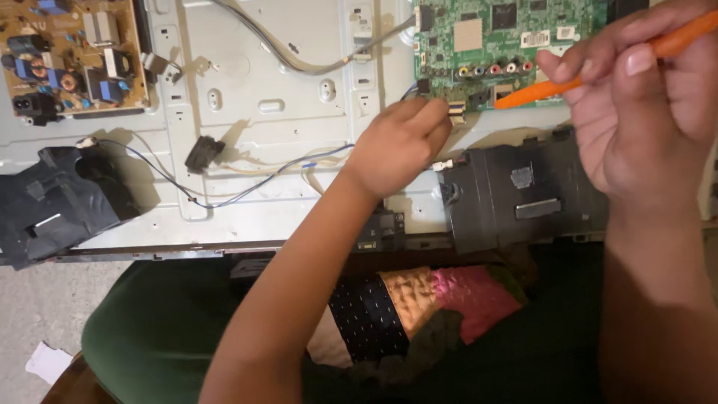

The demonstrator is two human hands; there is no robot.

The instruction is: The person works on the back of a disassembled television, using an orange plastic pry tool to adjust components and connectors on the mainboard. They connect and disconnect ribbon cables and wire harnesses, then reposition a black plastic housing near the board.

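Note:
My left hand (400, 142) is closed, its fingertips pinching a small connector (455, 111) at the lower edge of a green circuit board (508, 41). My right hand (643, 105) is raised close to the camera and grips an orange tool (598, 71), likely a screwdriver handle, whose tip points at the board's lower edge. The board is mounted on a grey metal back panel (262, 97) of a flat screen set. Thin blue and white wires (247, 187) run from the left toward my left hand.
A brown power board (71, 56) with coils and capacitors sits at the top left. Black speaker housings lie at the left (56, 198) and right (523, 194). A grey cable (299, 60) crosses the panel. Patterned cloth (419, 307) lies on my dark green lap.

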